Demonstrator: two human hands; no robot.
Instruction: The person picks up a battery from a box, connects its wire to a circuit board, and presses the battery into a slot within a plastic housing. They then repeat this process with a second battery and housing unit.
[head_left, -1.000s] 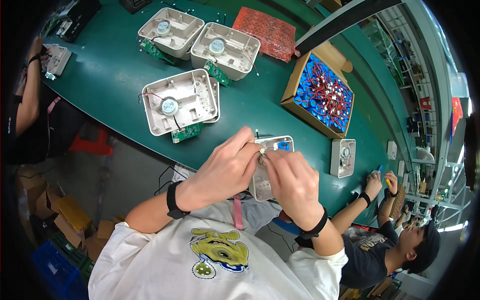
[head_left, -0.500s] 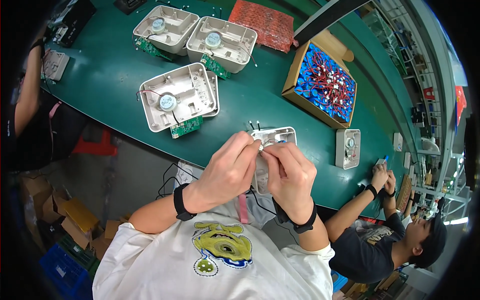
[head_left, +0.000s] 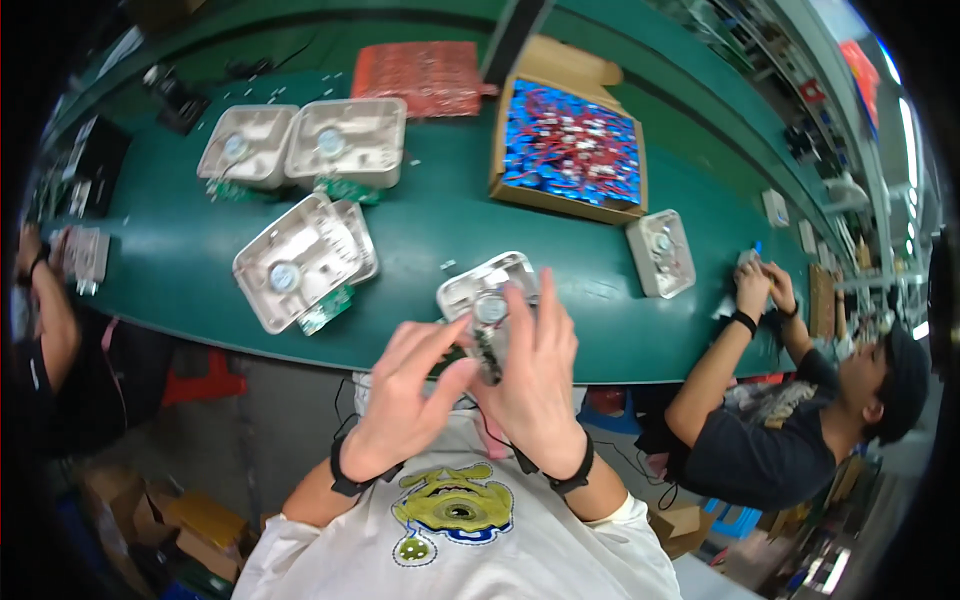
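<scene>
A white plastic housing [head_left: 455, 294] lies on the bench right in front of me, set at a slant. A round speaker [head_left: 490, 308] sits inside it. Close to the speaker, a dark narrow part, perhaps a circuit board [head_left: 488, 352], shows between my hands. My left hand [head_left: 405, 385] is at the housing's near left side, its fingers stretched out and the fingertips close to that part. Over the housing's right side lies my right hand [head_left: 530, 370], fingers extended and apart. My fingers hide the near part of the housing.
Several similar housings [head_left: 345, 140] with speakers and green circuit boards stand at the left. Behind is an open cardboard box [head_left: 568, 204] of blue wired cells, beside red bubble wrap [head_left: 418, 80]. Another housing [head_left: 660, 255] stands right. Co-workers [head_left: 770, 420] are at both sides.
My hands, earlier pinched together over the housing, have come apart with fingers stretched out. The housing sits at a different slant. The whole view has swung, shifting the box leftward in the picture.
</scene>
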